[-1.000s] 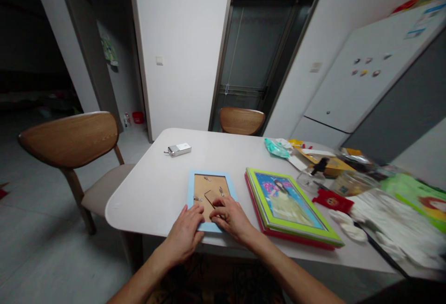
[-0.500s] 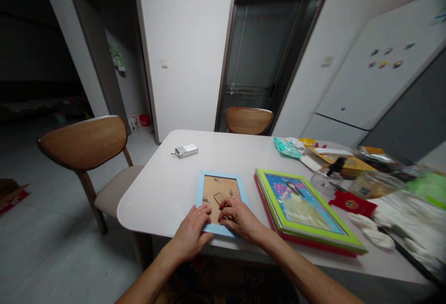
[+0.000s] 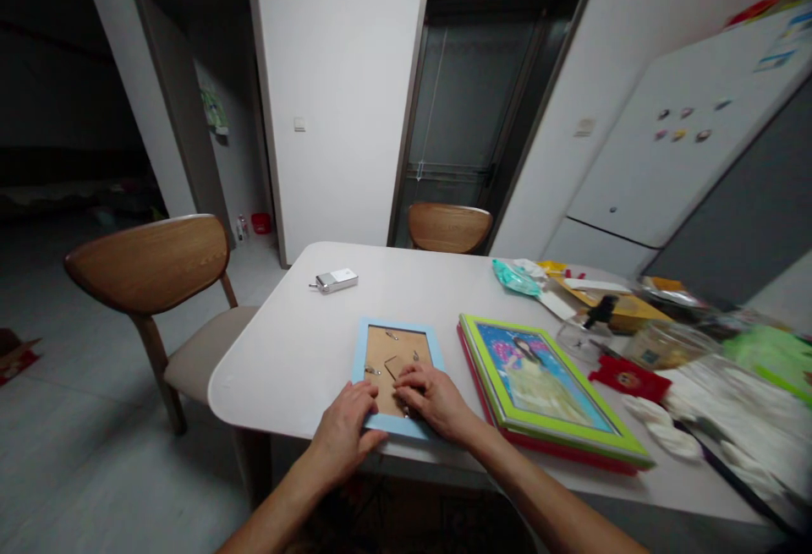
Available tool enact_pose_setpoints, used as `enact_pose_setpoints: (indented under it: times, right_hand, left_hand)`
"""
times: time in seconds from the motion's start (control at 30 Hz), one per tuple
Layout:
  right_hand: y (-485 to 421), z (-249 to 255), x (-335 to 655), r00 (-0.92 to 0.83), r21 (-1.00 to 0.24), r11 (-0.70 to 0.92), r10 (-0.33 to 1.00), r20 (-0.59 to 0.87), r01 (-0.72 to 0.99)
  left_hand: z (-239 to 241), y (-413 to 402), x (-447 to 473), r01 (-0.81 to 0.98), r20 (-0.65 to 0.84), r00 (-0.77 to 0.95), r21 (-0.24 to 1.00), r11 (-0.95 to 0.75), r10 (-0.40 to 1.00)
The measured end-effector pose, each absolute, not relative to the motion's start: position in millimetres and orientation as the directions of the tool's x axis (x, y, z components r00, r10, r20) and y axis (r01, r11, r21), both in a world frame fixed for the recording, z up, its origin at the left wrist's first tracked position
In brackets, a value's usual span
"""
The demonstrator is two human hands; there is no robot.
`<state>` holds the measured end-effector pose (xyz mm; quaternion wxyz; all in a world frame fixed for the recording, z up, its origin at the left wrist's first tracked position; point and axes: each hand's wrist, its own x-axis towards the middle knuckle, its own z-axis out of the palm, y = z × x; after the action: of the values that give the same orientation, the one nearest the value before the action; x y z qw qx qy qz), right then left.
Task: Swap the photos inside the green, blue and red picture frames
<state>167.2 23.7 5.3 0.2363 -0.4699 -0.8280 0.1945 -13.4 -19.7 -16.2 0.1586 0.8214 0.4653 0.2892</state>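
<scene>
A light blue picture frame (image 3: 433,349) lies face down near the table's front edge, its brown backing board (image 3: 406,344) showing. Several small metal clips sit around the board, one of them a clip (image 3: 392,335) at the top. A thin dark angled line or wire marks the board's middle. My left hand (image 3: 346,423) grips the frame's lower left corner, fingers on top and thumb along the bottom edge. Over the board's lower right, my right hand (image 3: 435,402) has its fingers bent and pressed together beside the lower clip (image 3: 407,410). Whatever its fingertips hold is hidden.
Right of the blue frame lies a stack of frames topped by a green picture frame (image 3: 545,376). Farther right are a red packet (image 3: 631,378), a clear tub (image 3: 669,342) and white tissues. A small silver-white device (image 3: 336,281) sits at the back left. Chairs (image 3: 152,262) stand around.
The view has shifted slightly. My right fingers have lifted a little off the lower part of the board, so the lower clip shows more. My left hand stays on the corner.
</scene>
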Motion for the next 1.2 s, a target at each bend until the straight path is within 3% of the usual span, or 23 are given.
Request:
enact_pose_setpoints:
  times: [0.13, 0.33, 0.77, 1.03, 1.2]
  right_hand:
    - [41, 2, 142, -0.372, -0.459, 0.431, 0.902, 0.217, 0.777]
    - [49, 2, 122, -0.401, -0.304, 0.451, 0.891, 0.215, 0.839]
    - [55, -8, 116, -0.233, -0.33, 0.306, 0.942, 0.243, 0.893]
    - [50, -10, 120, -0.527, -0.181, 0.57, 0.816, 0.238, 0.801]
    - [52, -11, 129, -0.573, -0.23, 0.638, 0.766, 0.291, 0.735]
  left_hand:
    - [-20, -19, -13, 0.654, 0.342, 0.387, 0.553, -0.516, 0.856]
    - [-16, -19, -12, 0.638, 0.351, 0.399, 0.557, -0.532, 0.847]
    - [-19, -18, -13, 0.649, 0.35, 0.402, 0.543, -0.533, 0.846]
    - [-17, -19, -13, 0.633, 0.352, 0.4, 0.561, -0.533, 0.846]
    - [-19, -18, -14, 0.647, 0.341, 0.399, 0.553, -0.525, 0.851]
